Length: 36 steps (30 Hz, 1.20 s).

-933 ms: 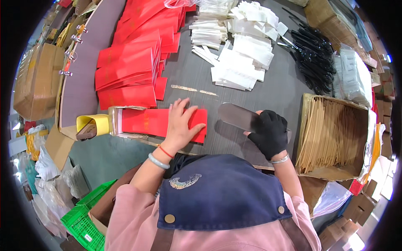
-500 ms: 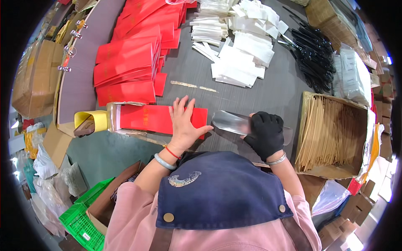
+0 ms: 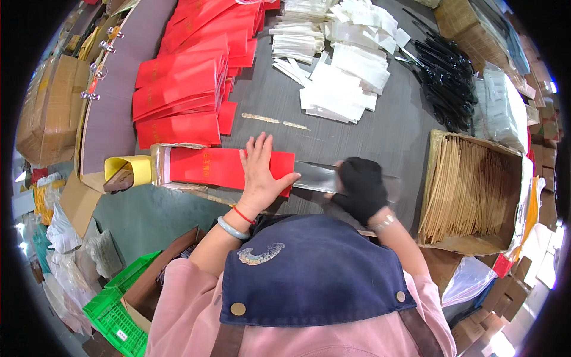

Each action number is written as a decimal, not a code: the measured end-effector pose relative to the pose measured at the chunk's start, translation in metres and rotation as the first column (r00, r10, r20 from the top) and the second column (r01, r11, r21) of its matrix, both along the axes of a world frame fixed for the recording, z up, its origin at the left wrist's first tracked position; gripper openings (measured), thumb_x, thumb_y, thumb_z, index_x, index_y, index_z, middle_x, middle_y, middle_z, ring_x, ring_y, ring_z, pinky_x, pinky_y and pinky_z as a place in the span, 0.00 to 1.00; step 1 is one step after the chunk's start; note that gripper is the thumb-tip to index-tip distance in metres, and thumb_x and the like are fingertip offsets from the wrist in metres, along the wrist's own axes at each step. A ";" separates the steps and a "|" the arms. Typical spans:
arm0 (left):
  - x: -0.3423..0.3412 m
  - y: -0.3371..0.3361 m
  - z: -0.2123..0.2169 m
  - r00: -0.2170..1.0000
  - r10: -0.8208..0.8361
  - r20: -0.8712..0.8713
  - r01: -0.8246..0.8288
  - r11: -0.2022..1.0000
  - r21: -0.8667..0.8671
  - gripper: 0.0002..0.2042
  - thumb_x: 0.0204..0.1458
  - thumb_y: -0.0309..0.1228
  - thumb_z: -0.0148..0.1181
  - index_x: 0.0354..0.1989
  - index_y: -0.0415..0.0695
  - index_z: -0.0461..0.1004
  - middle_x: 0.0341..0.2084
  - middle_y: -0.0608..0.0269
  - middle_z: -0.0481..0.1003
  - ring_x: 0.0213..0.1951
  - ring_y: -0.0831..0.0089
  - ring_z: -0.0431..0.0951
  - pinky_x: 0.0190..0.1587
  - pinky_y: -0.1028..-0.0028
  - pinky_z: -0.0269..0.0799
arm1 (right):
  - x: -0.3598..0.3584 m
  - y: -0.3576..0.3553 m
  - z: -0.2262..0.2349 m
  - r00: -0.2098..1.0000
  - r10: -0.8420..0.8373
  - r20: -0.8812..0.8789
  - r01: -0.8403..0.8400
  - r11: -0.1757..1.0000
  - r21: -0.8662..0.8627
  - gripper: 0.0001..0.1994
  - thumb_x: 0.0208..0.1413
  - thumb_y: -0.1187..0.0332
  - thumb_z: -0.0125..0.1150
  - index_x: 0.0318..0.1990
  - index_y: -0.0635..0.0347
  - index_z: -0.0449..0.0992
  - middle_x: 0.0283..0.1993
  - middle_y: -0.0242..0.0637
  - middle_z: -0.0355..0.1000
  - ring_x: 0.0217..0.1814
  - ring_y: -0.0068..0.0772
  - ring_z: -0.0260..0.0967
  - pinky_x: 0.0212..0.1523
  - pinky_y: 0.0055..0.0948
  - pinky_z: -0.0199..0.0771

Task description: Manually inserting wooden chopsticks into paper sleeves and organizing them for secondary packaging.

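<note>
A red paper sleeve [image 3: 205, 167] with gold lettering lies flat in front of me, its left end in an open cardboard holder [image 3: 159, 166]. My left hand [image 3: 260, 171] rests on the sleeve's right part, fingers stretched and thumb apart. In its black fingerless glove, my right hand [image 3: 361, 187] is closed around a shiny, see-through or metallic curved scoop [image 3: 315, 176]. The scoop's left end meets the sleeve's right opening; whether its tip sits inside is hidden. Motion blurs the glove and the scoop's right end.
Red sleeves [image 3: 178, 89] are stacked at far left, white paper packets [image 3: 339, 89] beyond the middle. Black utensils [image 3: 443, 77] lie at far right, near a carton of thin wooden sticks [image 3: 464, 190]. A yellow ring-shaped piece [image 3: 141, 171] adjoins the holder; a green crate [image 3: 116, 309] stands lower left.
My right hand has moved left with the scoop, bringing its rounded end from just short of the red sleeve up to the sleeve's right end. My left hand has barely shifted.
</note>
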State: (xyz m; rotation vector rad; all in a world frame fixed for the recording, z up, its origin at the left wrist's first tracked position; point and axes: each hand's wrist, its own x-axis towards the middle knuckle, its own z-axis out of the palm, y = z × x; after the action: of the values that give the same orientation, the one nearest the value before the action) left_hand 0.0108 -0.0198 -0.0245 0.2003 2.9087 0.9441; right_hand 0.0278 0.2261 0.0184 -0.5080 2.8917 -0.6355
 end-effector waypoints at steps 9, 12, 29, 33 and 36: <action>-0.113 0.005 -0.020 0.922 -0.201 -0.331 0.262 0.953 0.149 0.28 0.48 0.29 0.64 0.60 0.44 0.67 0.63 0.49 0.61 0.65 0.42 0.55 0.65 0.45 0.51 | -0.017 -0.010 -0.009 0.987 -0.093 -0.128 0.068 0.980 -0.185 0.34 0.38 0.56 0.74 0.57 0.53 0.71 0.52 0.42 0.71 0.57 0.45 0.65 0.58 0.44 0.60; -0.181 0.016 -0.021 0.853 -0.261 -0.453 0.210 0.964 -0.161 0.24 0.48 0.26 0.62 0.57 0.50 0.71 0.58 0.53 0.66 0.60 0.45 0.63 0.62 0.49 0.58 | -0.017 0.019 0.007 0.953 -0.263 -0.152 0.239 0.959 -0.155 0.30 0.41 0.62 0.74 0.55 0.55 0.72 0.53 0.43 0.71 0.57 0.47 0.66 0.59 0.41 0.62; -0.145 -0.024 0.001 0.991 -0.118 -0.057 0.118 0.993 -0.013 0.05 0.46 0.32 0.67 0.31 0.48 0.80 0.29 0.63 0.74 0.38 0.58 0.74 0.40 0.61 0.69 | 0.101 0.259 -0.017 0.341 -0.916 -0.213 0.922 0.369 -0.113 0.18 0.58 0.62 0.63 0.52 0.63 0.75 0.49 0.39 0.75 0.48 0.35 0.71 0.51 0.33 0.70; -0.144 -0.017 0.003 0.925 -0.247 -0.289 0.219 0.968 -0.127 0.05 0.47 0.32 0.66 0.31 0.47 0.79 0.27 0.60 0.74 0.35 0.58 0.75 0.38 0.59 0.70 | 0.120 0.294 -0.036 0.332 -0.943 -0.011 0.927 0.324 0.189 0.21 0.58 0.57 0.61 0.52 0.65 0.76 0.46 0.45 0.77 0.46 0.41 0.74 0.50 0.35 0.71; -0.146 -0.022 -0.003 0.935 -0.278 -0.220 0.246 0.956 -0.162 0.05 0.48 0.31 0.65 0.31 0.45 0.79 0.27 0.59 0.74 0.34 0.57 0.75 0.37 0.61 0.70 | 0.126 0.302 -0.053 0.375 -0.920 -0.114 0.926 0.366 0.095 0.19 0.57 0.59 0.59 0.47 0.66 0.77 0.41 0.47 0.77 0.44 0.42 0.75 0.47 0.35 0.71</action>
State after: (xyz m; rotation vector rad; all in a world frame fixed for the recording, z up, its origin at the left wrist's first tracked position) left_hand -0.1350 -0.0416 -0.0275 0.7230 3.0366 0.7252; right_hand 0.1535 0.5279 -0.0345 1.3069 2.9720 -0.4617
